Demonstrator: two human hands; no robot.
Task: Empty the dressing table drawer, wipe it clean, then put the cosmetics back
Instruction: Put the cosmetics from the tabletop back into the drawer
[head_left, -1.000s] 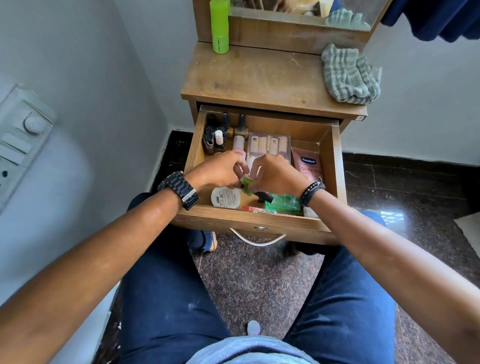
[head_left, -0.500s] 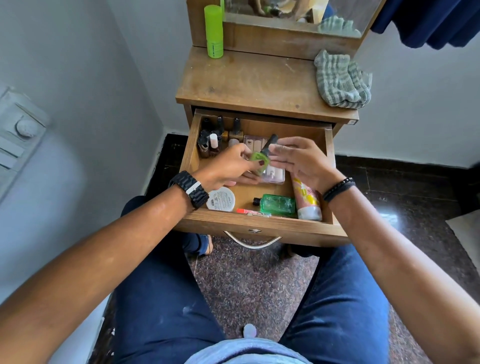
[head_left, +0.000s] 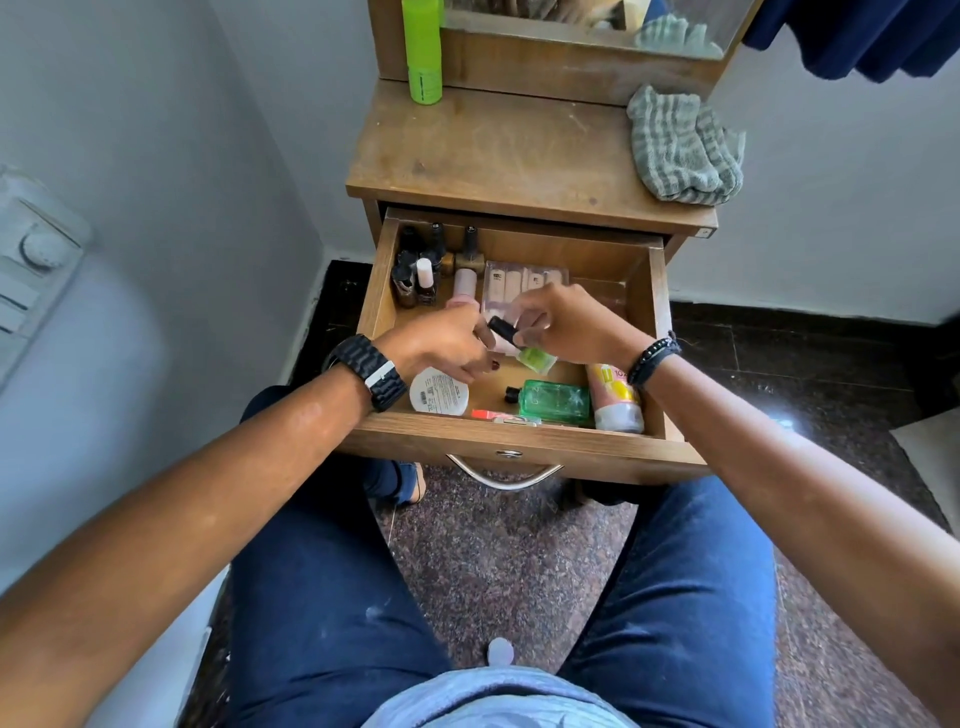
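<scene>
The wooden drawer (head_left: 519, 441) of the dressing table stands pulled open and holds several cosmetics. Above its middle, my right hand (head_left: 574, 325) pinches a small green nail polish bottle (head_left: 537, 358) with a black cap, tilted so the cap points left. My left hand (head_left: 447, 343) meets it at the cap end with curled fingers. Under the hands lie a white round jar (head_left: 439, 391), a flat green bottle (head_left: 553, 401) and a pink tube (head_left: 613, 397). Dark nail polish bottles (head_left: 421, 265) stand in the back left corner, beside a pack of false nails (head_left: 519, 280).
A striped grey cloth (head_left: 680, 148) lies on the right of the tabletop (head_left: 493, 150). A tall green bottle (head_left: 423, 49) stands at the back left under the mirror. A wall with a switch panel (head_left: 31, 260) is close on the left. My knees flank the drawer handle (head_left: 504, 475).
Both hands lifted the small green bottle from the drawer's front and turned it; its cap now points left instead of up. The other cosmetics stay put.
</scene>
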